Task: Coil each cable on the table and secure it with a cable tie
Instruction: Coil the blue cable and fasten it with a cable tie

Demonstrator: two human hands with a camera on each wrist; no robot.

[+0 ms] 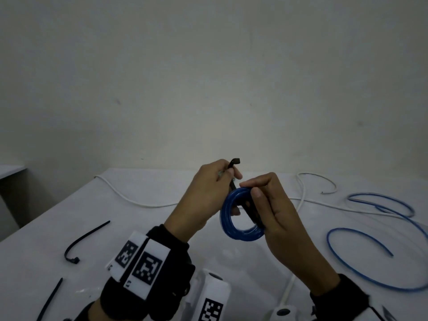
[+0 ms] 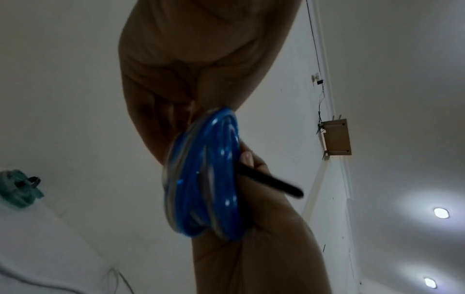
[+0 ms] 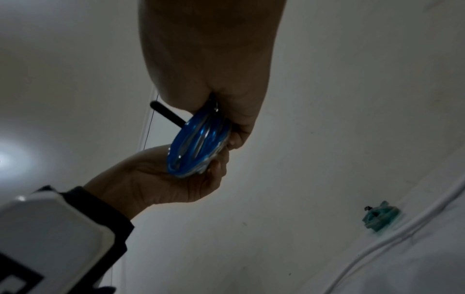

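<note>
I am mid-tying — my right hand (image 1: 281,214) pinches the blue coil (image 1: 240,214) up above the table's (image 1: 162,232) middle while my left hand (image 1: 206,195) grips the black cable tie (image 1: 234,172) threaded through it — next, I judge, the tail must find the head.

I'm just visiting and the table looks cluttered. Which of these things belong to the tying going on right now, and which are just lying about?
In use now:
- blue coil, held up by both hands
- black cable tie threaded through it
- left hand, gripping the tie
- right hand, holding the coil

Lying about:
- loose blue cable
- white cable
- two spare ties on the table
</note>
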